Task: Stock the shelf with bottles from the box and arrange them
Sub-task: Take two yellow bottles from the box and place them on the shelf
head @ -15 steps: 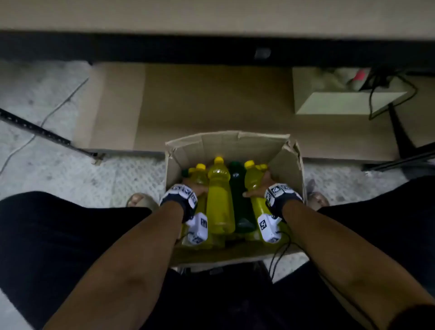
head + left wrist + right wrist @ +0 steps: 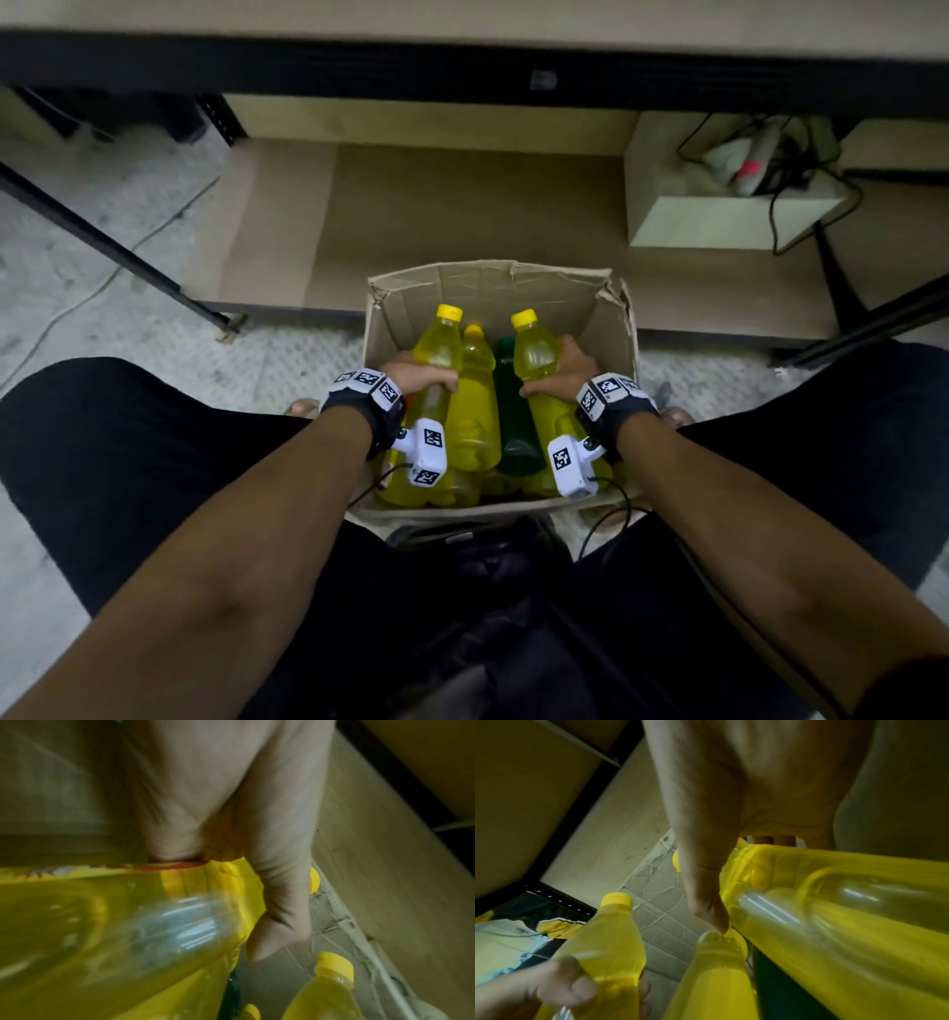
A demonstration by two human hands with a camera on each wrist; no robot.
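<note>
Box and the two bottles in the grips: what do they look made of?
Box: brown corrugated cardboard, matte; rim torn and creased. Bottle in the left hand: the left bottle looks like clear glossy plastic, yellow liquid showing through, with an opaque yellow cap. The right bottle in the right hand looks the same.

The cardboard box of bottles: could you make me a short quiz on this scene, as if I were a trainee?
1. True or false: the left hand holds nothing.
2. What colour is the bottle lying between the yellow ones in the cardboard box?
3. The right hand grips: A) a cable B) a yellow-capped bottle C) the box flap.

Key:
1. False; its fingers curl round a yellow bottle.
2. Green: the green bottle.
3. B.
</note>
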